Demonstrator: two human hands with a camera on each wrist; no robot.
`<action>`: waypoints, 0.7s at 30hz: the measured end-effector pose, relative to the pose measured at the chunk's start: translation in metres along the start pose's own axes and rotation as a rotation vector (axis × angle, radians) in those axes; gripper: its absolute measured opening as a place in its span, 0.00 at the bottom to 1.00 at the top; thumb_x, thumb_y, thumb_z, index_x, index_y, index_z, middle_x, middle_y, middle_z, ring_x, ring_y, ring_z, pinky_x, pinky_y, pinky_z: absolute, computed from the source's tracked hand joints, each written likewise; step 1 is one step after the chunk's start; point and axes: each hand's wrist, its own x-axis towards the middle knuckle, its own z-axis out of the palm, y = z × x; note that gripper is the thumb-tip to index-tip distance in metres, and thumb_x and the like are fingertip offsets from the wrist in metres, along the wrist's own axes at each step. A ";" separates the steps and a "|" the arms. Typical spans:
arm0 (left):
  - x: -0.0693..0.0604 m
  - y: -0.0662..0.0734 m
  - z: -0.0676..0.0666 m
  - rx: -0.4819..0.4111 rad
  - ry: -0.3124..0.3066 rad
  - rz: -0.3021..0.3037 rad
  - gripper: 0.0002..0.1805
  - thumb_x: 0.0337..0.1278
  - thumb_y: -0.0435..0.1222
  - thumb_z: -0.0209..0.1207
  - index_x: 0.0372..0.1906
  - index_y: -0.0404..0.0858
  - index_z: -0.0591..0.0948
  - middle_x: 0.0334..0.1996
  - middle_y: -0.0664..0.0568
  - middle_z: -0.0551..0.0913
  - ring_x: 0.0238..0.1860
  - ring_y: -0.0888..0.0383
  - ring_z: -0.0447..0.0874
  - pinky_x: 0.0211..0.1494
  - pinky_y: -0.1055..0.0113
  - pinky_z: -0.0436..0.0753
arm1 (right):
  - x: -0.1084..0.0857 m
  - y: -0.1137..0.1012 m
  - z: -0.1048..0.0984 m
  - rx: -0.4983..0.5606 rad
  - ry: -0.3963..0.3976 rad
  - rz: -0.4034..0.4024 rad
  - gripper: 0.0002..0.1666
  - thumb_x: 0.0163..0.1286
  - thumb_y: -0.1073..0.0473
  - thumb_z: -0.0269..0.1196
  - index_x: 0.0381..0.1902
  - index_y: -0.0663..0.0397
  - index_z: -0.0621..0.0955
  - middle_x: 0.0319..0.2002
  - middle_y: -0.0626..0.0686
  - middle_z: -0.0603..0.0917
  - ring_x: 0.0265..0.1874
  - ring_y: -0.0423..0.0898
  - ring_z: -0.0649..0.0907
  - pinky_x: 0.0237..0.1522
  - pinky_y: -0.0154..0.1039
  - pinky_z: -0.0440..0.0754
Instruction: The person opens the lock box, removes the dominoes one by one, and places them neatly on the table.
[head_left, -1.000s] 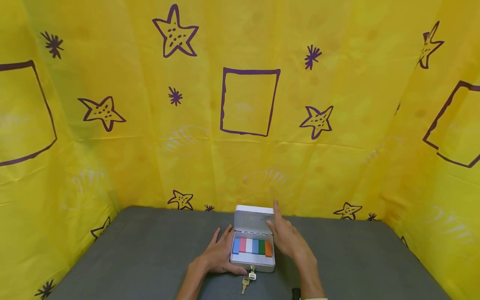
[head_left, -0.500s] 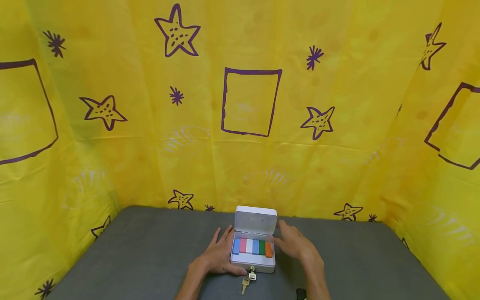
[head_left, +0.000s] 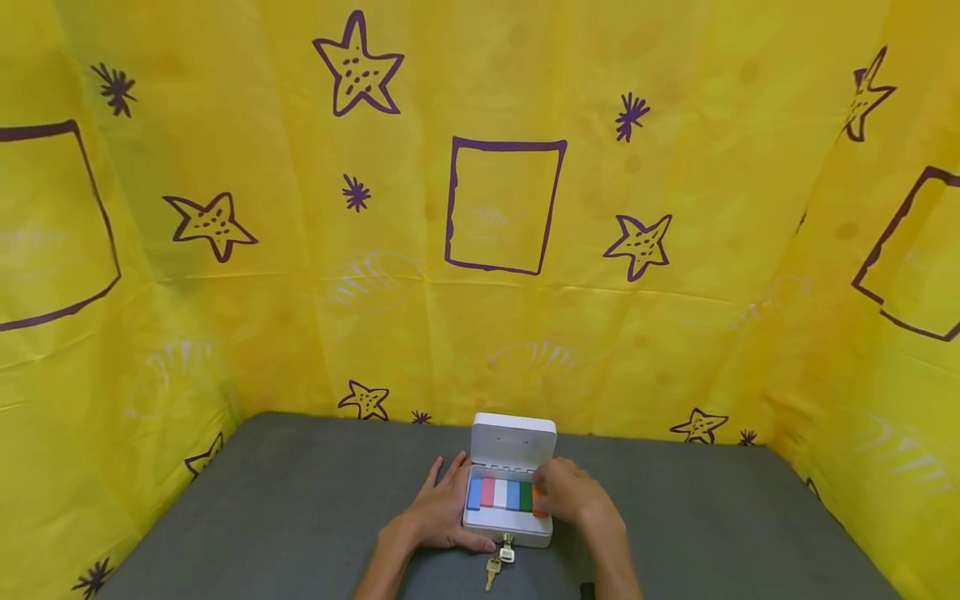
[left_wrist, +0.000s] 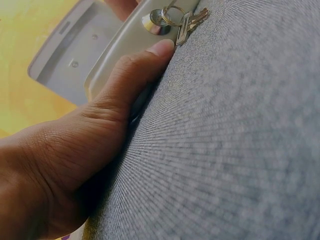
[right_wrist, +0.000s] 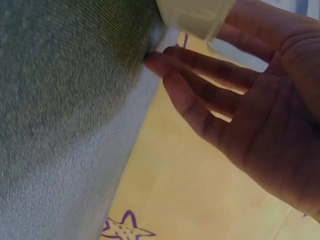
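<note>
A small white metal cash box [head_left: 508, 527] stands on the table with its lid [head_left: 513, 442] up. Inside lies a row of coloured blocks: blue [head_left: 475, 494], pink [head_left: 487, 493], white [head_left: 500, 493], another blue, green [head_left: 526, 497] and orange [head_left: 538, 502]. My left hand [head_left: 441, 512] rests against the box's left side, fingers straight and spread, thumb along the front. My right hand [head_left: 576, 493] reaches over the right wall, thumb and index finger pinching the orange block; its tips are partly hidden. In the right wrist view the other fingers [right_wrist: 200, 95] hang loosely outside the box.
Two keys [head_left: 495, 567] on a ring hang from the lock [left_wrist: 157, 21] at the box's front. Grey cloth covers the table [head_left: 322, 483]. A yellow curtain [head_left: 480, 333] with starfish drawings closes off the back and both sides.
My right hand has come down from beside the lid to the right end of the block row, its fingers closing in on the orange block. The left hand stays at the box.
</note>
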 end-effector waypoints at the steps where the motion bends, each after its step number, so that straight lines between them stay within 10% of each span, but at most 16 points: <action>1: 0.000 0.001 0.000 0.002 -0.001 0.001 0.65 0.44 0.58 0.78 0.80 0.33 0.56 0.82 0.34 0.57 0.85 0.35 0.46 0.85 0.31 0.40 | -0.001 -0.002 0.002 -0.012 0.008 0.033 0.08 0.58 0.69 0.74 0.31 0.60 0.83 0.32 0.53 0.79 0.33 0.50 0.75 0.36 0.50 0.76; 21: 0.000 -0.006 0.003 -0.022 0.005 0.016 0.67 0.43 0.63 0.76 0.80 0.33 0.54 0.82 0.33 0.57 0.85 0.33 0.46 0.84 0.30 0.40 | -0.004 -0.019 0.009 -0.126 0.000 0.158 0.11 0.59 0.71 0.73 0.32 0.59 0.79 0.35 0.58 0.78 0.36 0.55 0.75 0.40 0.56 0.78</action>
